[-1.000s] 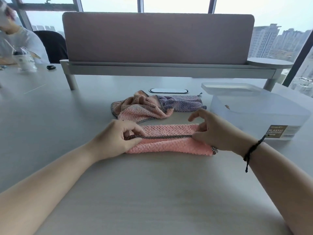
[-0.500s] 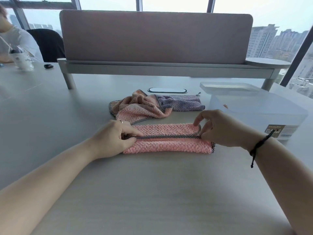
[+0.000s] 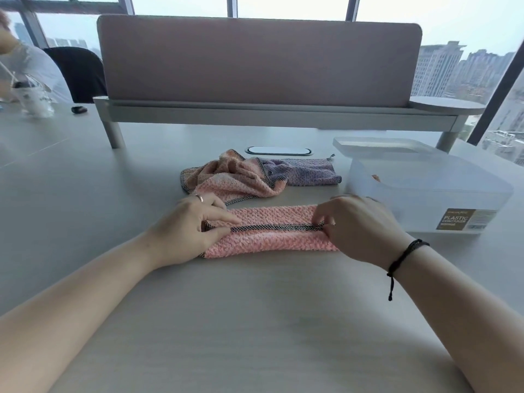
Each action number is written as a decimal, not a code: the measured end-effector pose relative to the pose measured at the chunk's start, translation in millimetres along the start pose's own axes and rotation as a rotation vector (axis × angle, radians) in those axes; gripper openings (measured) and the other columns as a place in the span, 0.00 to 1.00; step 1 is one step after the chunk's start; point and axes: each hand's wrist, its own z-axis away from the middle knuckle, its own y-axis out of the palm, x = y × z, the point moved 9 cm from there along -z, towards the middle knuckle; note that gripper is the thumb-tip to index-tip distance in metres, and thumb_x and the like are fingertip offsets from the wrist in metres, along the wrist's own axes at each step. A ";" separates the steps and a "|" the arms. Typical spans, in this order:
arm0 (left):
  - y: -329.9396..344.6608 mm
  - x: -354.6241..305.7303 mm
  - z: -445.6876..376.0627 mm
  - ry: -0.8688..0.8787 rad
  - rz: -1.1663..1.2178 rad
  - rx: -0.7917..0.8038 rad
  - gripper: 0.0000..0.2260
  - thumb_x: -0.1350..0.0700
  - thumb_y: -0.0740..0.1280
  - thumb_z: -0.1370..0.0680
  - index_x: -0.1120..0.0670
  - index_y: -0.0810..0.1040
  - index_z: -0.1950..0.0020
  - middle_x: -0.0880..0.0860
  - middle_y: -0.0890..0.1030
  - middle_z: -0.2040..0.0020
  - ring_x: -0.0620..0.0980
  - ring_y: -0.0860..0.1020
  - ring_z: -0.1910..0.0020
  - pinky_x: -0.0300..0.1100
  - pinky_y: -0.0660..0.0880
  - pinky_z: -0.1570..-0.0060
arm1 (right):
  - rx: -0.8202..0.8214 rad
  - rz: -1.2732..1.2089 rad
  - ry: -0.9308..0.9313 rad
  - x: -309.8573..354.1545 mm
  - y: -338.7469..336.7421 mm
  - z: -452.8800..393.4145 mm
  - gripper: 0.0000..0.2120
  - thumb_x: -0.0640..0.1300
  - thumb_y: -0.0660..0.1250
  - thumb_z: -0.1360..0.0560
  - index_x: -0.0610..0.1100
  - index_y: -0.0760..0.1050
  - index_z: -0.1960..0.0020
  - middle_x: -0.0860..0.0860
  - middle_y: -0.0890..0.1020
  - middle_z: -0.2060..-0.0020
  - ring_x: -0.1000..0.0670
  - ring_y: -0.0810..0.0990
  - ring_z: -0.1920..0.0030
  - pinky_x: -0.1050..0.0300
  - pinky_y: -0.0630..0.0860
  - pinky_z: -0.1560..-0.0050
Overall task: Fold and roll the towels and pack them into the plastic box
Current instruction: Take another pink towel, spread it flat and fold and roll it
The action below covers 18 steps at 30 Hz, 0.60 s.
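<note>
A pink towel lies folded into a long narrow strip on the table, its dark hem running along the middle. My left hand pinches the hem at the strip's left end. My right hand pinches the hem at the right end. Behind the strip lie a crumpled pink towel and a purple towel. The clear plastic box stands to the right, with something small and pink showing inside it.
The box's lid rests behind the box. A desk divider on metal legs spans the back. A cable port is set in the table. A person sits far left with a cup.
The folded edge with the dark hem has been laid down flat along the strip's middle. Both hands have lowered onto the towel, and the right hand's fingers have closed on the hem.
</note>
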 end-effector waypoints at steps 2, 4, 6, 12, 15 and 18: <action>1.9 -9.8 -0.2 0.049 -0.037 0.047 0.15 0.42 0.66 0.23 0.42 0.82 0.39 0.40 0.80 0.40 0.39 0.75 0.38 0.39 0.68 0.36 | -0.011 0.042 -0.038 5.5 0.7 0.7 0.13 0.45 0.67 0.26 0.60 0.81 0.46 0.58 0.78 0.53 0.50 0.75 0.42 0.54 0.67 0.50; 16.3 -20.6 2.3 0.107 -0.103 0.204 0.23 0.33 0.57 0.23 0.39 0.76 0.32 0.36 0.74 0.31 0.38 0.66 0.28 0.43 0.59 0.28 | -0.064 0.065 -0.044 8.0 -2.8 1.3 0.13 0.45 0.68 0.27 0.60 0.81 0.46 0.56 0.78 0.52 0.49 0.72 0.42 0.52 0.66 0.47; 33.9 -28.9 7.7 0.140 -0.181 0.372 0.30 0.27 0.52 0.25 0.38 0.69 0.27 0.34 0.66 0.26 0.33 0.56 0.24 0.42 0.49 0.24 | -0.180 0.056 -0.037 12.1 -14.6 3.4 0.10 0.47 0.69 0.28 0.58 0.83 0.48 0.55 0.78 0.53 0.47 0.72 0.45 0.52 0.66 0.49; 39.9 -43.7 11.2 0.191 -0.221 0.409 0.37 0.24 0.59 0.30 0.40 0.66 0.25 0.36 0.64 0.24 0.35 0.59 0.25 0.40 0.55 0.24 | -0.083 -0.143 0.128 30.1 -8.2 12.3 0.23 0.71 0.60 0.28 0.55 0.81 0.51 0.56 0.82 0.58 0.49 0.80 0.53 0.56 0.73 0.59; 32.2 -63.9 17.0 0.258 0.005 0.408 0.36 0.25 0.59 0.30 0.45 0.75 0.30 0.36 0.74 0.32 0.39 0.73 0.34 0.39 0.68 0.34 | -0.019 -0.125 0.089 42.7 8.0 13.0 0.30 0.76 0.57 0.32 0.54 0.80 0.50 0.57 0.80 0.54 0.51 0.79 0.50 0.56 0.75 0.57; 22.8 -71.7 17.3 0.147 0.645 0.420 0.36 0.30 0.62 0.26 0.59 0.79 0.35 0.52 0.85 0.44 0.59 0.84 0.49 0.47 0.79 0.50 | 0.109 -0.208 0.011 47.3 17.5 13.1 0.34 0.76 0.57 0.36 0.57 0.76 0.40 0.56 0.77 0.47 0.52 0.77 0.43 0.54 0.75 0.46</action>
